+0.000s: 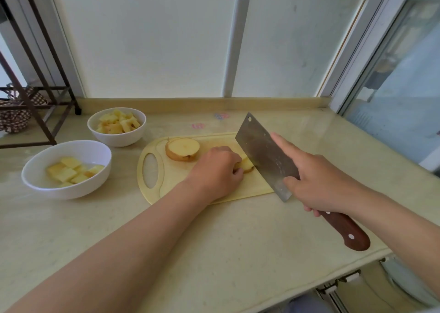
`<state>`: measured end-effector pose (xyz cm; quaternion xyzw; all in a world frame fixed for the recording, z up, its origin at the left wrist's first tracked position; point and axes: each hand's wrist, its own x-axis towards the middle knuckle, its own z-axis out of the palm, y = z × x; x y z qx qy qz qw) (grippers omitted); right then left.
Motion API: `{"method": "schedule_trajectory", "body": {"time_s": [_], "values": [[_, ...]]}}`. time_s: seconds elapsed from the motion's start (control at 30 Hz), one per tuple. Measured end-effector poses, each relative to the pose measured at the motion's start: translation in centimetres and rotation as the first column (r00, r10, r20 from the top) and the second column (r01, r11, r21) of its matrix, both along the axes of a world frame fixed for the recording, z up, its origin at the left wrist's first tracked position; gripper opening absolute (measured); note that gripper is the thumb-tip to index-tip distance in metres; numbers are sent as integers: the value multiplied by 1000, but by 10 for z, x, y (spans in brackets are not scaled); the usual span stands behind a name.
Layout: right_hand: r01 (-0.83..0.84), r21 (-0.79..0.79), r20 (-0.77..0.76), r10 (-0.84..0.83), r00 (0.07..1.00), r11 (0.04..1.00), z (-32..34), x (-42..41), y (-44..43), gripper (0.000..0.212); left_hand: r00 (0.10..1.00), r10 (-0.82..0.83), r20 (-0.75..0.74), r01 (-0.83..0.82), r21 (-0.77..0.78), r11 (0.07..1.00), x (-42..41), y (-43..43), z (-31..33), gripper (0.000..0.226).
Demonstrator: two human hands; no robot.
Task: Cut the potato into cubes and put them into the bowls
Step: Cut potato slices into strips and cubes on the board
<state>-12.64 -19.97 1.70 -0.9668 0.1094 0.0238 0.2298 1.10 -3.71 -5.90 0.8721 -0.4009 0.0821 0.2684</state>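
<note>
Steel-grey and broad, the cleaver (264,155) is in our right hand (319,184). The fingers are curled round the top of its brown wooden handle (345,231), while the index finger (285,146) lies straight along the flat of the blade. The blade stands tilted over the pale yellow cutting board (166,184), its edge down against a potato piece (246,165) near the board's 3 o'clock side. Our left hand (216,170) holds that piece in place with its fingers curled over it, so we see only a small part of it. A thick round potato slice (182,149), skin on its rim, lies flat on the board toward 11 o'clock, apart from the hand. On the beige table (214,241), at 9 o'clock from the board, sits the near bowl (71,143), white, with a few potato cubes (69,173) inside. The far bowl (116,139), at 10 o'clock, is also white and heaped with cubes. The two bowls stand close but do not touch.
</note>
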Motion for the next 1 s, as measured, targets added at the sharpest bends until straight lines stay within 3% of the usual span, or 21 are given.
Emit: {"method": "schedule_trajectory", "body": {"time_s": [0.33,0.47,0.7,1.0], "values": [[-64,-49,-147,56,987,997,17,53,8,98,999,-25,22,26,-49,998,3,-1,-1,22],[-45,-15,-111,43,993,999,13,68,12,100,998,-47,32,49,-58,997,0,2,1,21],[28,81,159,-40,986,996,-9,27,18,94,1000,14,-6,-15,-103,995,-5,6,3,20],[-47,16,68,46,997,999,-2,7,15,93,999,23,-28,-26,-115,993,-3,6,1,21]]}}
